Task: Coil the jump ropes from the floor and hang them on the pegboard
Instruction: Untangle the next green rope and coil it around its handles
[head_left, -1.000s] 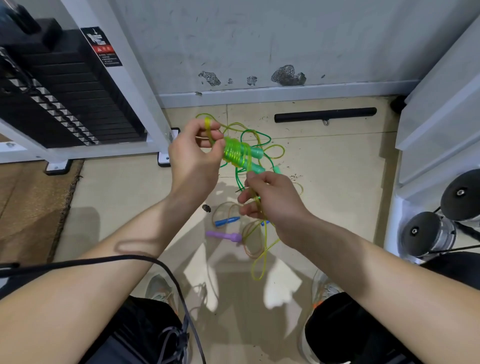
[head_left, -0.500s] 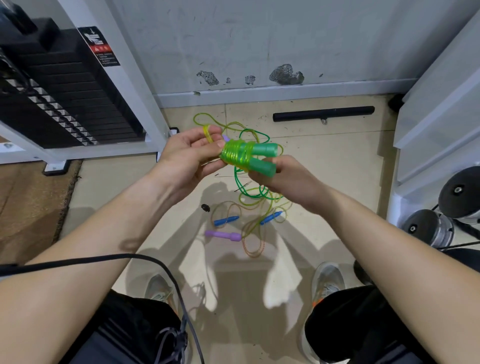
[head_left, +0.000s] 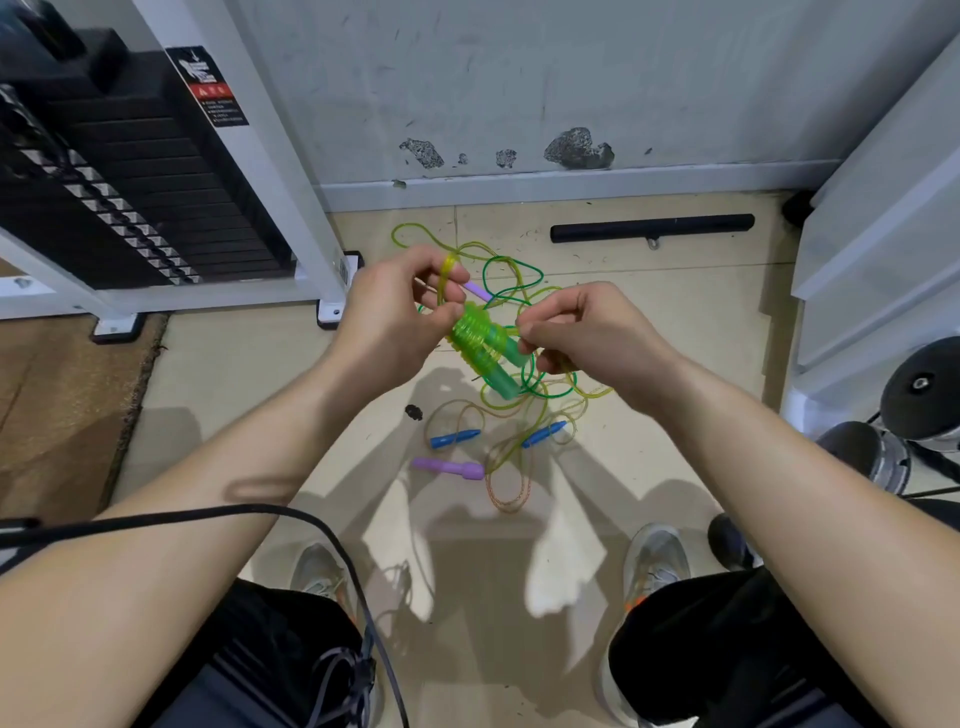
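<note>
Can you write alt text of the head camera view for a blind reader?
Seen from above, a person's left hand and right hand hold a green jump rope, its cord wound round both handles. More ropes, with blue handles and a purple handle, lie tangled on the floor.

the left hand (head_left: 395, 322) grips the green jump rope (head_left: 480, 343), its cord wound round two green handles, a yellowish loop over the fingers. the right hand (head_left: 592, 338) pinches the cord just beside the bundle. below on the tiled floor (head_left: 691, 322) lie tangled cords (head_left: 540, 396), two blue handles (head_left: 454, 438), a purple handle (head_left: 449, 466) and a black bar (head_left: 652, 227) near the wall.
</note>
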